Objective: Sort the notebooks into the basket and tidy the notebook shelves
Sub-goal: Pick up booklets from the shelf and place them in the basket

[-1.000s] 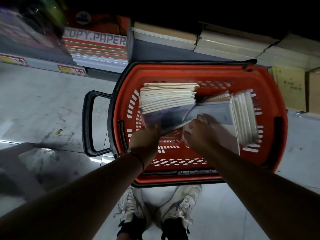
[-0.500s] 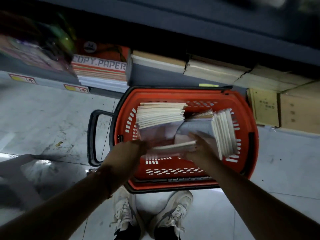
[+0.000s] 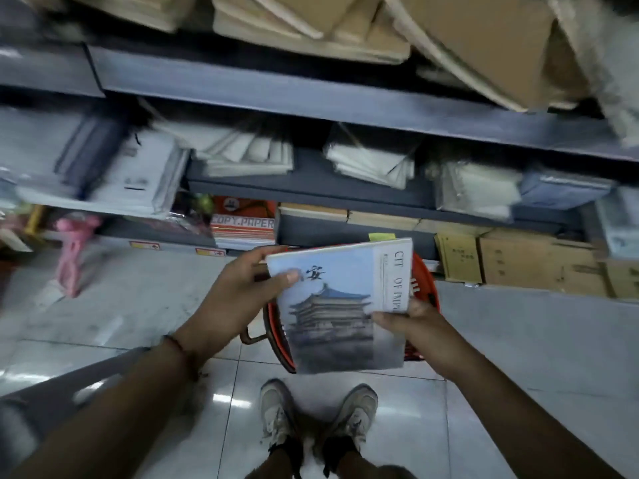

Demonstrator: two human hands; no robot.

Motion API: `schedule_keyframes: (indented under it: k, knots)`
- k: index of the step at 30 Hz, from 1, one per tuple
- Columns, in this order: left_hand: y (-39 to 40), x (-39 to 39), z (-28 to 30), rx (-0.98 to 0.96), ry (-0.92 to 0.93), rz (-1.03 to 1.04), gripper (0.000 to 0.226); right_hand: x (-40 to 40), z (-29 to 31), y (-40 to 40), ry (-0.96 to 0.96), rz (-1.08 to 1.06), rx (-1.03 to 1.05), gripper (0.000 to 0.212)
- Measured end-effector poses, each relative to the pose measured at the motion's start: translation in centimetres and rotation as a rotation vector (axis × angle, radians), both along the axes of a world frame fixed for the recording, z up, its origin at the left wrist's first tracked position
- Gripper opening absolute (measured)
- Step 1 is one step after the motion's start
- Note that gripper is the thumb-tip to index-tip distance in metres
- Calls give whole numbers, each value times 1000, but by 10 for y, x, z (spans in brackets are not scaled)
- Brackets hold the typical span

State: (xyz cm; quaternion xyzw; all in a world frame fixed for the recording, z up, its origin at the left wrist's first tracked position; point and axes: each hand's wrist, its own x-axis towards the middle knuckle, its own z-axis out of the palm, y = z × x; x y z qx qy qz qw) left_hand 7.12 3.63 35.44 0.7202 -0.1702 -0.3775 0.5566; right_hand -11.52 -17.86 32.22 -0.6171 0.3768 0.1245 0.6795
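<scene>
Here, pale blue paper notebooks with a pagoda cover point(image 3: 340, 305) held above the red plastic basket point(image 3: 427, 288); left hand point(image 3: 238, 299) pinching the top-left corner, right hand point(image 3: 420, 331) gripping the right edge

Head view, downward, seemingly shelf-facing

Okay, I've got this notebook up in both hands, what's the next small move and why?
Probably carry the notebook up toward the shelf ahead. The left hand and right hand both grip it, face up, lifted clear above the red basket, and the view is tilted toward the stacked shelves, so placing it there looks likeliest.
</scene>
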Motion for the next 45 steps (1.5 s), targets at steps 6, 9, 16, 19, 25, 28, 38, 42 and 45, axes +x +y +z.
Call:
schedule_keyframes:
  k: [6,9,16,19,25,28,38,42,45]
  knots:
    - [8,-36,109,21,126,-138,39,-2,151,-10,-204,-109,-33,39]
    - [5,-61,151,34,162,-160,33,-5,217,-18,-327,-79,-52,49]
    - [-16,-80,262,-136,378,-8,20,5,341,-22,-557,-28,-146,56]
    - [-19,-71,301,-250,245,29,17,16,392,-22,-668,-27,-192,43]
    - [5,-29,367,-394,54,179,79,51,459,3,-837,31,-271,40]
    - [25,0,395,-509,-7,244,97,76,474,27,-850,98,-349,42]
    - [122,113,486,-719,-168,391,50,205,538,144,-1027,51,-471,36]
    - [150,167,525,-661,-210,349,28,268,575,172,-1014,-98,-342,28]
    - [153,210,556,-592,-246,325,25,303,602,178,-974,-204,-244,23]
